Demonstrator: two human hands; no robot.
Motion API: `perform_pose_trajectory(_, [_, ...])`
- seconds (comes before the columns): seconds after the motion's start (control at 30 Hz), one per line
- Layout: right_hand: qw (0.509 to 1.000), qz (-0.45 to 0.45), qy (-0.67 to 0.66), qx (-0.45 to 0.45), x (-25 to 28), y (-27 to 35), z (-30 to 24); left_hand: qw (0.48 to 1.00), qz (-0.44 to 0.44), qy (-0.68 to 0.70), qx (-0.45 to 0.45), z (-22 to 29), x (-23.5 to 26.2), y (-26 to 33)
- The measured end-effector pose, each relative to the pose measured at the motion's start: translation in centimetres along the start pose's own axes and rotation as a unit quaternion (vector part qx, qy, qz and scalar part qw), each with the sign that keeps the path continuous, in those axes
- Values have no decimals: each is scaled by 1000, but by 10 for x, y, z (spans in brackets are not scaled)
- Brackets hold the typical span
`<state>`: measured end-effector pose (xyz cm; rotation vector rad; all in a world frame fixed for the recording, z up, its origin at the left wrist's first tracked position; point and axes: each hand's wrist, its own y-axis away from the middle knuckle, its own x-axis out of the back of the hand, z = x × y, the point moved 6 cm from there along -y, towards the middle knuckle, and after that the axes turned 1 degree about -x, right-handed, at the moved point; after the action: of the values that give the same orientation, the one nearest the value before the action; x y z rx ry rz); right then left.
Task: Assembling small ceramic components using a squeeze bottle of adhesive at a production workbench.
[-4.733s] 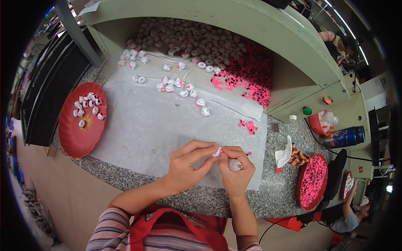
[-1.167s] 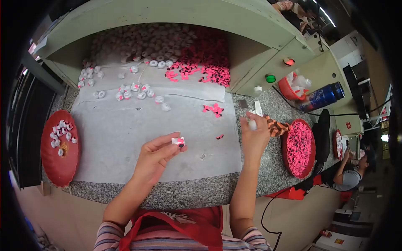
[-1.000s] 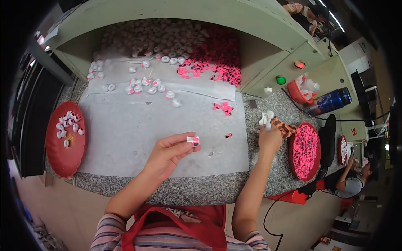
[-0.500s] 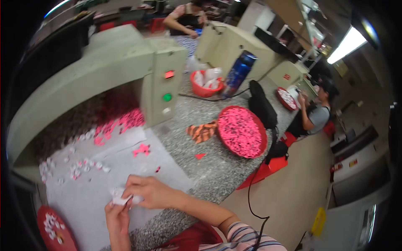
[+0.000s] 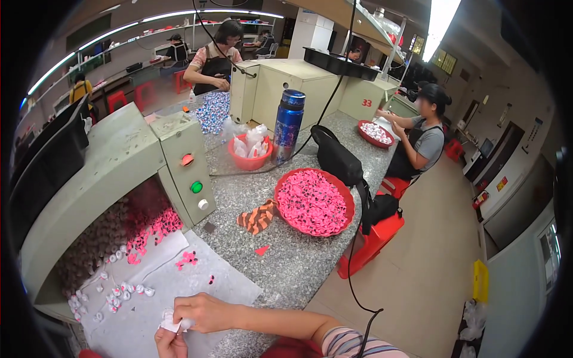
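Low in the view, my right hand (image 5: 206, 312) and my left hand (image 5: 169, 344) meet over the pale sheet, fingers pinched together. Between them is a small crumpled white piece (image 5: 169, 322), like cloth or paper; its exact kind I cannot make out. Most of my left hand is cut off by the lower edge. Small white pieces with dark and red marks (image 5: 121, 292) lie scattered on the white sheet (image 5: 224, 292) beyond my hands. A little cluster of pink pieces (image 5: 187, 259) rests there too.
A pale green machine (image 5: 95, 161) with an arched opening stands at left, pink and white pieces heaped inside. On the granite table (image 5: 286, 268) are a red basket of pink pieces (image 5: 334, 230), striped cloth (image 5: 258, 216), a blue bottle (image 5: 289, 125) and a black bag (image 5: 337, 156). Other people sit beyond.
The view has tilted up, so my hands appear lower and more of the room shows. Both hands still pinch the white piece. The red plate at lower left has almost left the picture.
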<state>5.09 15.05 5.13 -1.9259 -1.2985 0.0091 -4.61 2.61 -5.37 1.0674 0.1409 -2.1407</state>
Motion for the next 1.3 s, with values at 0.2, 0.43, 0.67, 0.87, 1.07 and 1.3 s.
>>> perform_pose_trajectory(0.2, [1000,14,5,8,3,-2,-2,999,-6,44,10,-1,6,-3])
perform_pose_trajectory(0.43, [956,215,194,-54,79,-2,15,997,13,56,-48,21,-9,3])
perform_pose_trajectory(0.67, [802,386,359,-280,160,31,42,995,41,38,-79,24,-26,5])
perform_pose_trajectory(0.87, [855,324,306,-265,139,29,56,998,35,-5,-50,15,-13,1])
perform_pose_trajectory(1.07, [890,276,257,-256,123,23,57,999,16,7,-37,14,-19,3])
perform_pose_trajectory(1.3, [899,256,264,-237,118,22,59,999,3,43,-18,13,-9,1])
